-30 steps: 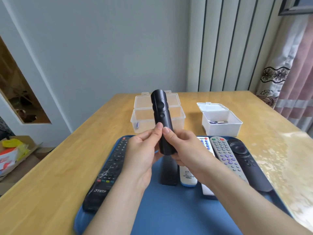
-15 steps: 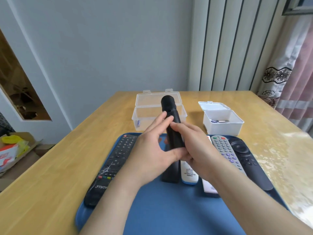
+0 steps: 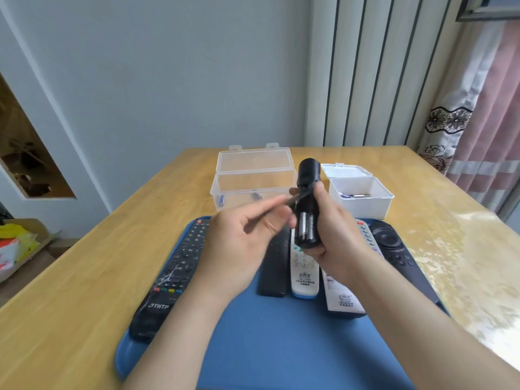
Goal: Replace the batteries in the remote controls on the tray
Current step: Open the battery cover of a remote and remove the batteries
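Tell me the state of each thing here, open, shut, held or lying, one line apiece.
Black remote: upright in the right hand, battery bay open, two batteries inside.
Battery cover: off, blurred, pinched by the left hand.
Clear box: lid open.
White box: lid open.
Other remotes: lying flat on the tray.

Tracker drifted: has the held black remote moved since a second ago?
Yes, rightward: the top of the black remote was in front of the clear box; now it sits past that box's right edge, nearer the white box.

The right hand (image 3: 334, 229) grips a black remote (image 3: 308, 175), 2 batteries (image 3: 306, 228) exposed; left hand (image 3: 239, 243) pinches its cover (image 3: 291, 199).
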Demonstrator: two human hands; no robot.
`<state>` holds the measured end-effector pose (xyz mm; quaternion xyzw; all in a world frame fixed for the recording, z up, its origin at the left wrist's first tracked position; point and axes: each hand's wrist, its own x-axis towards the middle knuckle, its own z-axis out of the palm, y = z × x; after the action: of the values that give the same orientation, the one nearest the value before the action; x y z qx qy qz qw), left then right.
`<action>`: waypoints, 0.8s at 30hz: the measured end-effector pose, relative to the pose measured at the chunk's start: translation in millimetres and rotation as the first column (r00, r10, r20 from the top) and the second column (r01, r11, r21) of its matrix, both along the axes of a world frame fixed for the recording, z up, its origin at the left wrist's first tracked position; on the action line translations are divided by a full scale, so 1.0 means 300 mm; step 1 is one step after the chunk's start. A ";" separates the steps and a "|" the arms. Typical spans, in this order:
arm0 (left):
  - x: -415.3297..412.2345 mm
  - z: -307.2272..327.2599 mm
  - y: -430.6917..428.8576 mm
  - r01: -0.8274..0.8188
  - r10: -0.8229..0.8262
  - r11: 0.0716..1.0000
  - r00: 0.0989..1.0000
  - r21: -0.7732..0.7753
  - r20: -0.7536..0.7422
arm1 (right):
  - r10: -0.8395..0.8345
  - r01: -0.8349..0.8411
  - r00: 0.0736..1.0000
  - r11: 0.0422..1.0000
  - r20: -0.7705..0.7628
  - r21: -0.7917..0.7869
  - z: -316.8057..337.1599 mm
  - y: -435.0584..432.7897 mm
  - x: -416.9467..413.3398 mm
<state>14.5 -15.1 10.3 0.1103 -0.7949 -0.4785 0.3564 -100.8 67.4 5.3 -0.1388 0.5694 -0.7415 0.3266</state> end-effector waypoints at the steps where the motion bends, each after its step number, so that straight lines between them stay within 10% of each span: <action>1: 0.002 0.005 -0.006 -0.060 0.061 0.998 0.996 0.018 -0.064 | -0.012 0.012 1.000 1.000 -0.011 -0.008 0.004 0.008 -0.013; 6: 0.036 0.003 -0.104 -0.405 0.423 0.900 0.901 -0.162 0.099 | 0.005 -0.005 1.000 1.000 -0.024 -0.006 0.016 0.042 -0.079; 16: 0.025 -0.053 -0.089 -0.155 0.605 0.752 0.548 -0.641 0.578 | 0.174 -0.164 0.974 0.983 0.144 -0.081 -0.010 0.029 -0.030; 20: 0.020 -0.023 -0.055 -0.294 0.397 0.823 0.910 -0.486 0.122 | 0.198 -0.186 0.971 0.978 0.135 -0.095 -0.009 0.024 -0.014; 24: 0.001 -0.016 0.031 -0.034 0.055 0.949 0.997 -0.314 0.059 | 0.154 -0.153 0.987 0.988 0.047 -0.026 -0.008 0.021 -0.009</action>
<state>14.9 -5.7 5.5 0.0865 -0.8695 -0.3345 0.3531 -103.6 73.8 2.9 -0.1680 0.5406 -0.7236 0.3950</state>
